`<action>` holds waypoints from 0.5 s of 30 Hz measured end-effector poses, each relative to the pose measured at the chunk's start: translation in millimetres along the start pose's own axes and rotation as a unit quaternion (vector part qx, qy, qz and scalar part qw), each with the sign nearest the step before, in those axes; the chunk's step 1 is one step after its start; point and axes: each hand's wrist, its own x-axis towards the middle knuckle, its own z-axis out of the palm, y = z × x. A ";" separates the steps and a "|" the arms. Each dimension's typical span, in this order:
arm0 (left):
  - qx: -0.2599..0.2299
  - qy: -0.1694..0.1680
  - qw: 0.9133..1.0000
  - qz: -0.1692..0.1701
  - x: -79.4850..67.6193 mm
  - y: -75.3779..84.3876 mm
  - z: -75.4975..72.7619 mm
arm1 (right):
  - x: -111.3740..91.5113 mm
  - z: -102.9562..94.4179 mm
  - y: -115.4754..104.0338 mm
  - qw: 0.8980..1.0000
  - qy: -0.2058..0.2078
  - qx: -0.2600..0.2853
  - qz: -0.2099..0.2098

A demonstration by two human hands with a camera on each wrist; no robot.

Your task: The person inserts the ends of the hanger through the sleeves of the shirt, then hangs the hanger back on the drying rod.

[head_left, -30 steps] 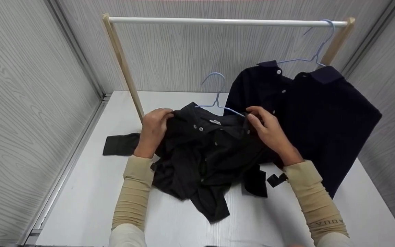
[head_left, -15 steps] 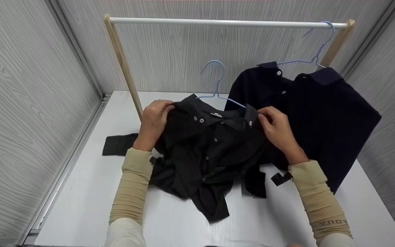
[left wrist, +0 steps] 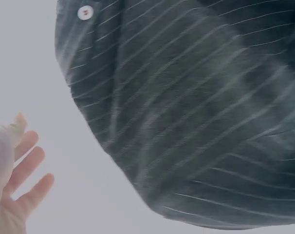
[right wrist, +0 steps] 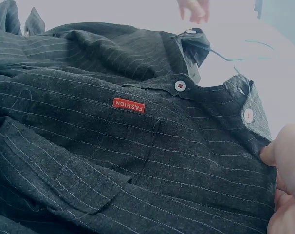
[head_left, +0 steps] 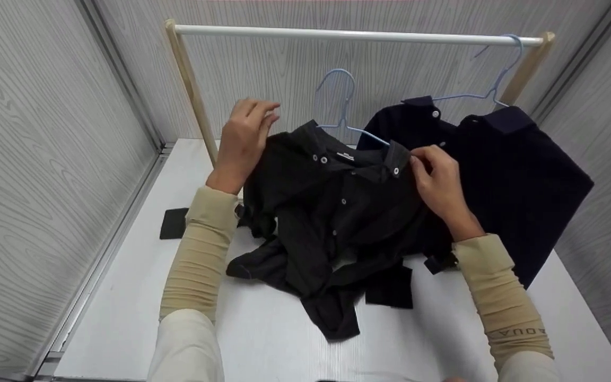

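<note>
A black shirt [head_left: 369,196] with thin pale stripes and white buttons is on a light blue wire hanger [head_left: 343,121], its upper part lifted and its lower part draped on the table. My right hand [head_left: 438,183] pinches the shirt's shoulder beside the collar, thumb against fingers in the right wrist view. My left hand [head_left: 246,132] is raised just off the other shoulder, fingers loosely bent and holding nothing. In the left wrist view its fingers [left wrist: 28,168] are spread apart from the cloth. A red label [right wrist: 129,105] shows on the shirt front.
Behind stands a clothes rack with a white rail [head_left: 348,35] and wooden posts [head_left: 191,90]. A navy shirt [head_left: 502,180] hangs from its right end on another blue hanger [head_left: 495,87]. The white table [head_left: 125,307] lies between pale wood-grain walls [head_left: 45,132].
Both hands have moved up, lifting the black shirt and its hanger towards the rail. The left hand has let go of the shoulder; the right hand keeps its pinch.
</note>
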 end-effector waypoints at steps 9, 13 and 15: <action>0.111 0.062 0.991 0.039 64.3 14.9 -7.8 | 13.1 -5.6 -5.9 1.000 0.016 -0.016 -0.003; 0.167 0.057 0.984 0.036 86.4 15.7 -10.2 | 20.5 -6.3 -9.1 1.000 0.023 -0.022 -0.002; 0.193 0.040 0.980 0.029 94.2 14.0 -9.8 | 24.0 -6.9 -10.9 0.999 0.026 -0.025 -0.001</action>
